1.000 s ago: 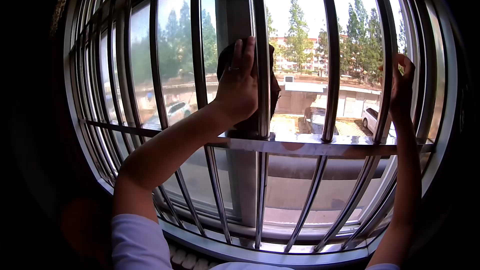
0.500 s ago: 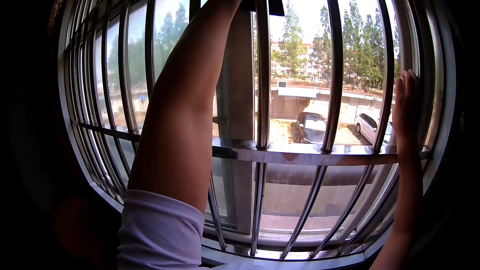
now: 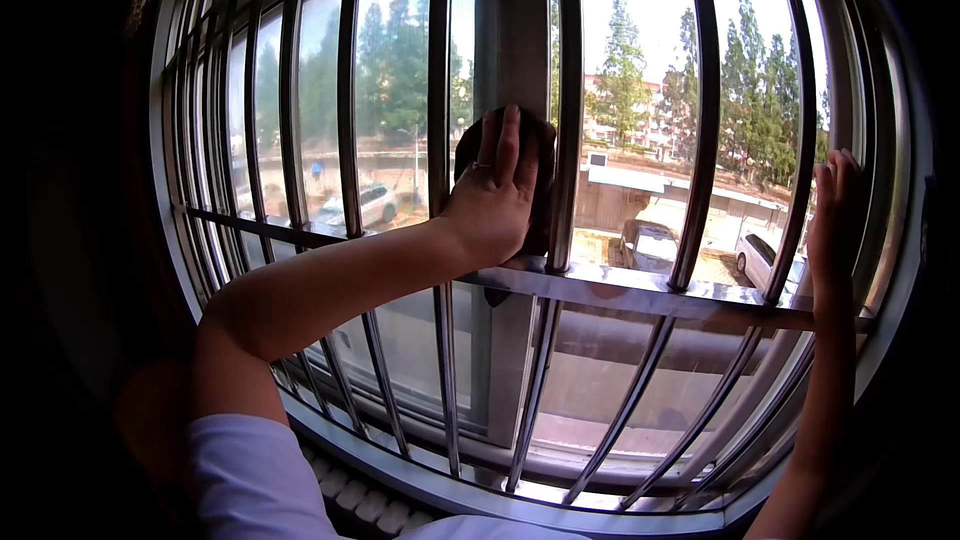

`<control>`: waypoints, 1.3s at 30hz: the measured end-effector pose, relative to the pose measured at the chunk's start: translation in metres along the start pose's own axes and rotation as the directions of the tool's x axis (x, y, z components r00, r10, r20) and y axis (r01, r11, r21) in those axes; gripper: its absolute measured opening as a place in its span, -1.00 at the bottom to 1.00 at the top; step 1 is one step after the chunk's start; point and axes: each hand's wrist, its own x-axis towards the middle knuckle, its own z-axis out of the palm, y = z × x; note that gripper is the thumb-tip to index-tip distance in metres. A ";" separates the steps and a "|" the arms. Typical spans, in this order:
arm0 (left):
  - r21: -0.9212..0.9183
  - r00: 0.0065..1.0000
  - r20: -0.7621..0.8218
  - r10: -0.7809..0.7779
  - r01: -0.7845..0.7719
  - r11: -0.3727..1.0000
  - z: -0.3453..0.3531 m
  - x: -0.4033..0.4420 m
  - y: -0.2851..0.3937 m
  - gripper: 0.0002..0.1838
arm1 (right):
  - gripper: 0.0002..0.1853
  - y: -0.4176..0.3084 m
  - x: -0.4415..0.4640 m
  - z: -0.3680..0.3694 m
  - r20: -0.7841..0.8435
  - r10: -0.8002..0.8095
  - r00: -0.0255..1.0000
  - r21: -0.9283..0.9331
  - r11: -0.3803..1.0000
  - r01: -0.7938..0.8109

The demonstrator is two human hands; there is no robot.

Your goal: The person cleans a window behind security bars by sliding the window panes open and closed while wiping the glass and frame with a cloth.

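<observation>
My left hand (image 3: 497, 190) reaches in between the metal bars with its fingers extended. Under the palm and fingers it presses a dark cloth (image 3: 545, 175) against the upright window frame (image 3: 512, 50), just above the crossbar (image 3: 620, 287). The hand covers much of the cloth. At the right side my right hand (image 3: 836, 202) is raised, its fingers curled at a window bar (image 3: 862, 70) near the frame's edge. Shadow hides part of that grip.
Upright bars (image 3: 569, 90) stand across the whole window. Glass panes (image 3: 390, 90) lie behind them on the left. Outside are trees (image 3: 745, 90), a low shed roof (image 3: 627, 180) and parked cars (image 3: 765, 255). A ribbed radiator (image 3: 350, 496) sits below the sill.
My left hand has come down along the window frame with the dark cloth, from the top to just above the crossbar, and the elbow has bent. My right hand stays at its bar.
</observation>
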 end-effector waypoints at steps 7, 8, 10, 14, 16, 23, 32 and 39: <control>-0.043 0.940 -0.321 -0.116 0.108 0.993 -0.003 0.079 -0.026 -0.15 | -0.73 0.000 -0.001 -0.004 0.041 -0.024 0.999 0.014 1.000 0.023; 0.074 0.942 -0.313 -0.124 0.154 0.985 -0.002 0.103 -0.040 -0.13 | -0.73 0.000 -0.002 -0.001 0.013 -0.021 1.000 0.024 1.000 0.020; 0.047 0.937 -0.304 -0.173 0.196 0.980 -0.014 0.143 -0.067 -0.09 | -0.73 0.003 -0.005 0.002 -0.013 -0.020 1.000 0.034 0.999 0.020; -0.012 0.775 -0.523 -0.355 0.410 0.912 -0.034 0.222 -0.118 -0.26 | -0.67 0.005 -0.007 0.003 -0.015 -0.035 0.999 0.053 0.998 0.036; -0.031 0.732 -0.523 -0.437 0.496 0.868 -0.031 0.240 -0.126 -0.24 | -0.57 0.011 -0.013 0.015 -0.044 -0.077 0.996 0.002 0.997 0.077; -0.117 0.893 -0.367 -0.260 0.233 0.965 -0.005 0.145 -0.072 -0.03 | -0.60 0.017 -0.013 0.024 -0.024 -0.107 0.994 -0.054 0.993 0.105; 0.041 0.971 -0.237 0.018 -0.008 0.999 0.005 0.014 0.004 -0.27 | -0.59 0.018 -0.007 0.017 -0.073 -0.063 0.995 -0.162 0.985 0.051; -0.008 0.914 -0.387 -0.119 0.126 0.992 0.000 0.093 -0.040 -0.33 | -0.54 0.018 -0.005 0.014 -0.019 0.019 1.000 -0.229 0.973 -0.023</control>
